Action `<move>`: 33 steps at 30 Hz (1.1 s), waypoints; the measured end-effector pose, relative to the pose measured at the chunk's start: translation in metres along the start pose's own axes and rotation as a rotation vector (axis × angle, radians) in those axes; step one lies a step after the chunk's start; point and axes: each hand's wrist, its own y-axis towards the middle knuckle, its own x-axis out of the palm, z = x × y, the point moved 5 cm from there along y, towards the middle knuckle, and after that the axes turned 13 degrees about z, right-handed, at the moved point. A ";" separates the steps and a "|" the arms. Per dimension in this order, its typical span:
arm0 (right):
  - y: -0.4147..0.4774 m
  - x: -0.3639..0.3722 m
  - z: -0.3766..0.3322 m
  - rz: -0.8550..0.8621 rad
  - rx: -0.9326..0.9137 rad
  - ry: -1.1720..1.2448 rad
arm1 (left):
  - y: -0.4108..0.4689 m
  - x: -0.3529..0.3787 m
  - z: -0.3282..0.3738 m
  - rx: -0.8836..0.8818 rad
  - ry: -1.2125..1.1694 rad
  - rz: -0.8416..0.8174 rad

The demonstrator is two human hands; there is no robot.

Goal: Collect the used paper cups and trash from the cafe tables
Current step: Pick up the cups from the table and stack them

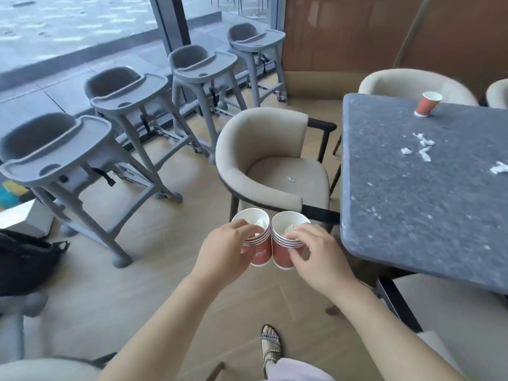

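Mid-collection: the left hand [224, 250] grasps one cup stack [255, 237], the right hand [316, 257] another stack [287, 240]; merging them likely comes next, before the table's cup [426, 103].

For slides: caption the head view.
Left hand and right hand grip stacked red paper cups; a lone red cup and white tissue scraps litter the grey table.

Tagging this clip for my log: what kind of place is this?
Probably a cafe or family restaurant: grey high chairs lined up by the window, a dark speckled table with cushioned armchairs, and a used red paper cup and tissue scraps left on it.
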 end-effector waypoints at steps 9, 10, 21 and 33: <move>0.127 0.081 -0.014 -0.097 -0.108 0.103 | 0.087 -0.018 -0.087 -0.191 0.044 0.088; 0.137 0.093 -0.017 -0.112 -0.117 0.120 | 0.094 -0.021 -0.098 -0.212 0.046 0.102; 0.265 0.256 -0.071 -0.272 -0.219 0.188 | 0.178 -0.051 -0.266 -0.439 0.051 0.166; 0.435 0.408 -0.123 -0.257 -0.154 0.200 | 0.347 -0.106 -0.449 -0.406 0.099 0.131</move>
